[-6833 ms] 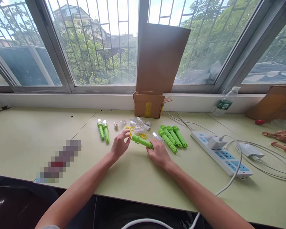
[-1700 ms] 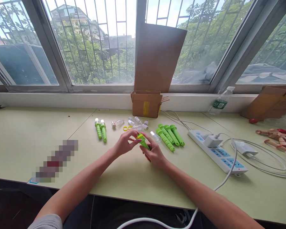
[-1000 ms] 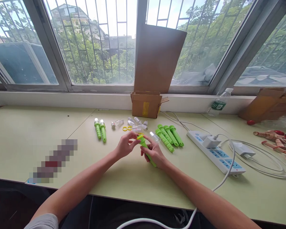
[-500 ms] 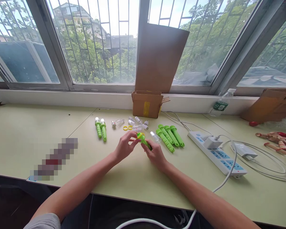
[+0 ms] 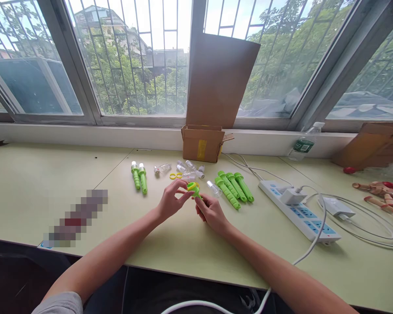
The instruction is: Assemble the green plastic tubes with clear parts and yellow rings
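A green plastic handle (image 5: 194,190) with a wide, open cup-shaped end is between my hands, a yellow ring around its rim. My right hand (image 5: 212,213) is wrapped round its stem and hides most of it. Thumb and fingers of my left hand (image 5: 170,199) pinch the yellow ring at the rim. Just beyond lie clear plastic bottles (image 5: 190,165) and two loose yellow rings (image 5: 176,176). One more clear bottle (image 5: 214,188) rests beside my right hand. Several green handles (image 5: 233,188) lie to the right; two green handles with white tops (image 5: 139,176) lie to the left.
Behind the parts stands an open cardboard box (image 5: 203,144). A white power strip (image 5: 299,213) with plugs and cables crosses the right side. Farther right are wooden toy pieces (image 5: 383,196) and a plastic bottle (image 5: 304,141). A pixelated object (image 5: 75,218) lies left.
The green handle has tipped so its open end faces more upward, and my right hand has closed further over the stem. My left hand has barely moved.
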Action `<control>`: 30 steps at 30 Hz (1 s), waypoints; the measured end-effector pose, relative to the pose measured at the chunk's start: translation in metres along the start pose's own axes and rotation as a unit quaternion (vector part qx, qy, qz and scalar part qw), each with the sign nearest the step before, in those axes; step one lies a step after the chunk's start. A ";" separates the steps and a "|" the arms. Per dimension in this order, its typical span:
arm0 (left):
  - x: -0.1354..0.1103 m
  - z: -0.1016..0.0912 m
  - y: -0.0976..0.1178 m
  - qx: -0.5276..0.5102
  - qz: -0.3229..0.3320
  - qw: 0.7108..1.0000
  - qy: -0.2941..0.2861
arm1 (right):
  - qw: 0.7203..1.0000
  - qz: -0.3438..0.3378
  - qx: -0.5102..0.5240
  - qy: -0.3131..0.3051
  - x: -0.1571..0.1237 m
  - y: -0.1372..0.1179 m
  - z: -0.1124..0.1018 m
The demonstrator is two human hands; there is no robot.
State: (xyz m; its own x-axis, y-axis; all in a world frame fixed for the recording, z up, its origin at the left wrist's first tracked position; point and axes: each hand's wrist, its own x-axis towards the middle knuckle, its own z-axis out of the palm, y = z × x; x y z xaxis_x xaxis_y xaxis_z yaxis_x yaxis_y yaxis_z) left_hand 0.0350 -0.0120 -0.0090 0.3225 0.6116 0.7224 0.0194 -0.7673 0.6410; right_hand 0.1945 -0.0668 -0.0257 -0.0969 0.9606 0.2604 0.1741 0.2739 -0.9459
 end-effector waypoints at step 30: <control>-0.002 0.004 -0.002 0.023 0.033 0.999 0.003 | 0.999 -0.006 0.033 0.020 0.000 0.008 -0.004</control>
State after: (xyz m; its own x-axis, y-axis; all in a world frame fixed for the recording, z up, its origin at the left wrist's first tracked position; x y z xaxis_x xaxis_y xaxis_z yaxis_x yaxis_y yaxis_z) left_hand 0.0385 -0.0124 -0.0126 0.3182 0.5608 0.7644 0.0420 -0.8139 0.5795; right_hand 0.1998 -0.0644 -0.0320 -0.0584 0.9588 0.2780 0.1078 0.2829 -0.9531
